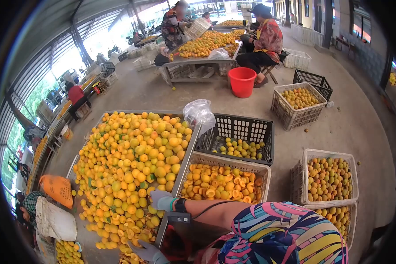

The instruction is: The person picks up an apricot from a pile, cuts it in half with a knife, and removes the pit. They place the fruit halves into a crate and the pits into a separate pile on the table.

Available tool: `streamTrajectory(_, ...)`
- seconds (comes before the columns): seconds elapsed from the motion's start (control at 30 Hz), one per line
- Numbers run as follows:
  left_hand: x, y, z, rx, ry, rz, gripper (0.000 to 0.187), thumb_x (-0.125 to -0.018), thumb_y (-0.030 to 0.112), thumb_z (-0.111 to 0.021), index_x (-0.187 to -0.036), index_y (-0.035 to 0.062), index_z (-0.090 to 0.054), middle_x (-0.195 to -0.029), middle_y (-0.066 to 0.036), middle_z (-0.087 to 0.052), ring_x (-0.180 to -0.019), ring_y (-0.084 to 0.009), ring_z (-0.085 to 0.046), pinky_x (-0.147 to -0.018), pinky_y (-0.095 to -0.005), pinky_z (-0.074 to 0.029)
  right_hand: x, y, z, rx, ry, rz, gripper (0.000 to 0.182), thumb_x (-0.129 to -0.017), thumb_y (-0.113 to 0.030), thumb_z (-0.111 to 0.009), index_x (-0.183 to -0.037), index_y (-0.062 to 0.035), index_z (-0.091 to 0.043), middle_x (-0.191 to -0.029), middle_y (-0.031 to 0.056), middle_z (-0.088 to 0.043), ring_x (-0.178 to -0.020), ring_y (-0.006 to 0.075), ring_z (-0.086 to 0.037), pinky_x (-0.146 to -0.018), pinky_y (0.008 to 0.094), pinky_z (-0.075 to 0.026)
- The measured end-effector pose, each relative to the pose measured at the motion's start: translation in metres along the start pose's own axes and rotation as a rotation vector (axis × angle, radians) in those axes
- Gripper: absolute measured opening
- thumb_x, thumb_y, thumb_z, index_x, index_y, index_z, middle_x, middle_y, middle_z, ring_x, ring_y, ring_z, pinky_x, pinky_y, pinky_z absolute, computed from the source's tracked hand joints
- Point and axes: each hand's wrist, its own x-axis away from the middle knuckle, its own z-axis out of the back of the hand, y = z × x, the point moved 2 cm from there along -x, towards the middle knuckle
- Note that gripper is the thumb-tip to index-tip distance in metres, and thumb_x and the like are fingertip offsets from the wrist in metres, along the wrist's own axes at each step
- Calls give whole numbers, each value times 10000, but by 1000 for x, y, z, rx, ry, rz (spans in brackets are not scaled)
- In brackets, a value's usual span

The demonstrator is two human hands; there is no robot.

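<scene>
A large heap of orange-yellow apricots [132, 163] covers the metal-edged table before me. My right hand [162, 200], in a pale glove, is at the table's near edge, with its fingers curled in against the apricots; what they hold, if anything, is hidden. Lower down, my left hand [147, 252], also gloved, reaches over split apricots [130, 229] with its fingers apart. Beside my right forearm stands a pale crate [265, 178] of halved apricots [220, 182]. A small dark device [179, 217] is strapped at my right wrist.
A black crate [268, 141] with greenish apricots adjoins the pale one, and a clear plastic bag [199, 115] hangs at the table corner. Filled crates [355, 176] stand to the right. Further off are a red bucket [242, 82] and people at another table [193, 61]. A white bucket [55, 220] stands left.
</scene>
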Motion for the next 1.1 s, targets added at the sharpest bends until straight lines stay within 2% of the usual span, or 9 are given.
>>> streamTrajectory(0.07, -1, 2, 3, 22, 1, -2, 469, -945, 281, -475, -1309, -13, -446, -1305, -193, -494, -1177, -349, -492, -961, -408, -415, -15, 10, -16, 56, -126, 35, 285, -764, -218, -612, -984, -37, -596, -961, 178, -629, -906, 363, -616, -751, 444, -500)
streamTrajectory(0.2, -1, 1, 2, 21, -46, -21, 431, -942, 221, -483, -1278, -48, -456, -1307, -223, -477, -1183, -355, -487, -946, -408, -435, -7, 2, -6, 102, -211, 15, 288, -755, -214, -616, -978, -32, -615, -960, 188, -645, -868, 366, -634, -717, 446, -512)
streamTrajectory(0.4, 2, -9, -4, -2, -43, -57, 393, -945, 205, -476, -1222, -74, -496, -1276, -217, -501, -1187, -343, -485, -978, -407, -404, -7, 1, -7, 133, -230, 22, 321, -736, -208, -611, -1007, -41, -578, -927, 179, -648, -849, 359, -637, -692, 433, -511)
streamTrajectory(0.53, 2, -5, -2, -23, -49, -62, 396, -946, 206, -475, -1221, -79, -493, -1276, -216, -502, -1185, -346, -486, -979, -408, -404, -9, 5, -9, 75, -252, 94, 348, -735, -239, -621, -1031, -71, -547, -905, 154, -642, -831, 349, -630, -681, 425, -490)
streamTrajectory(0.63, 2, -2, -2, 23, -20, 5, 400, -948, 208, -473, -1233, -73, -484, -1284, -217, -496, -1185, -348, -486, -981, -408, -402, -9, 8, -9, 3, -267, 109, 352, -740, -262, -625, -1031, -84, -542, -881, 144, -635, -817, 337, -626, -685, 422, -479)
streamTrajectory(0.7, 3, 0, 0, -14, 43, -61, 429, -950, 240, -479, -1255, -62, -476, -1290, -225, -491, -1171, -355, -496, -968, -395, -412, -7, 10, -8, -42, -278, 100, 353, -743, -271, -628, -1033, -88, -543, -868, 141, -630, -809, 329, -625, -689, 420, -476)
streamTrajectory(0.97, 2, 1, 5, 124, 9, 32, 422, -951, 219, -480, -1278, -48, -463, -1286, -219, -501, -1185, -348, -491, -978, -390, -404, -1, 9, -5, -134, -238, 118, 338, -813, -294, -577, -1089, -101, -557, -805, 114, -621, -626, 277, -629, -540, 367, -502)
streamTrajectory(1.1, 1, -2, 4, 163, 1, 36, 418, -948, 210, -477, -1286, -35, -463, -1286, -221, -504, -1176, -350, -501, -974, -391, -409, -5, 14, -12, -189, -238, 87, 361, -816, -300, -578, -1112, -95, -557, -821, 119, -627, -672, 279, -635, -589, 375, -502)
